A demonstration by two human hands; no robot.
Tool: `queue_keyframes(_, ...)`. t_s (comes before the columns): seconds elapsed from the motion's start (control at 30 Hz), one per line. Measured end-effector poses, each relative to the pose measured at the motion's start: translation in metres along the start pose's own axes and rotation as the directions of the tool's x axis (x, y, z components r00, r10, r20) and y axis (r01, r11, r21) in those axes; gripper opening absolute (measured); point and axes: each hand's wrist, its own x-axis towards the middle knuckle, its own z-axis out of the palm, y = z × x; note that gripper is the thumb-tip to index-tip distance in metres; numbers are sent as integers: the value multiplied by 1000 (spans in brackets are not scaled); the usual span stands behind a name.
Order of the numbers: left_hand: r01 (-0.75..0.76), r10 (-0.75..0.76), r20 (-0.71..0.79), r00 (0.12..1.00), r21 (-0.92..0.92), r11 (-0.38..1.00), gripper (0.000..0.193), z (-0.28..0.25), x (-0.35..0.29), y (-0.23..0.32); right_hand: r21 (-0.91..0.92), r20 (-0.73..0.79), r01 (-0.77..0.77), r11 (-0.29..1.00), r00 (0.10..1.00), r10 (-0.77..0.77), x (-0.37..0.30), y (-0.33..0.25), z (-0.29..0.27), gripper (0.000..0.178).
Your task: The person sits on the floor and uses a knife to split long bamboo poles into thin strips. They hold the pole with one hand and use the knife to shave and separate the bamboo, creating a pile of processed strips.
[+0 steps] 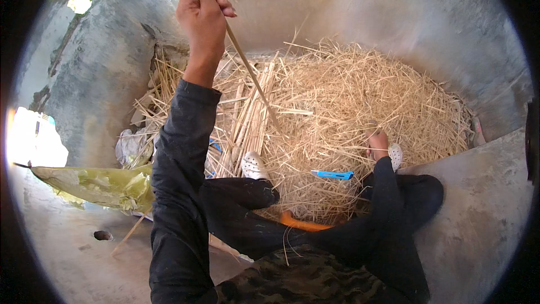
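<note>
Raised high at the upper left, my left hand [201,14] is closed round one end of a long, thin bamboo strip [251,70]. The strip slants down to the right, toward the pile of straw-coloured shavings [360,84]. Low over that pile, my right hand [377,143] has its fingers curled beside my white clog [395,156]. A small dark piece shows at its fingertips, too small to name. The blue utility knife [333,175] lies on the shavings between my legs, apart from both hands.
Longer split strips [242,118] lie left of the pile, near my other white clog [255,166]. An orange object [304,222] is partly hidden in front of me. Yellow-green sheeting [101,184] hangs at left. Grey walls [360,5] rise behind the pile.
</note>
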Motion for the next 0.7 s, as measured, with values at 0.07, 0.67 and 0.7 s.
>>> queue_keyframes(0.07,-42,42,21,999,-27,999,25,1,5,18,221,64,-37,975,998,24,-23,-18,5,27)
queue_keyframes(0.67,246,-256,-55,965,-142,959,39,-19,-16,-51,349,201,343,872,882,-427,-279,-155,58,19)
queue_keyframes(0.7,248,-259,-60,964,-152,957,40,-23,-16,-50,374,287,342,862,841,-458,-280,-165,64,21)
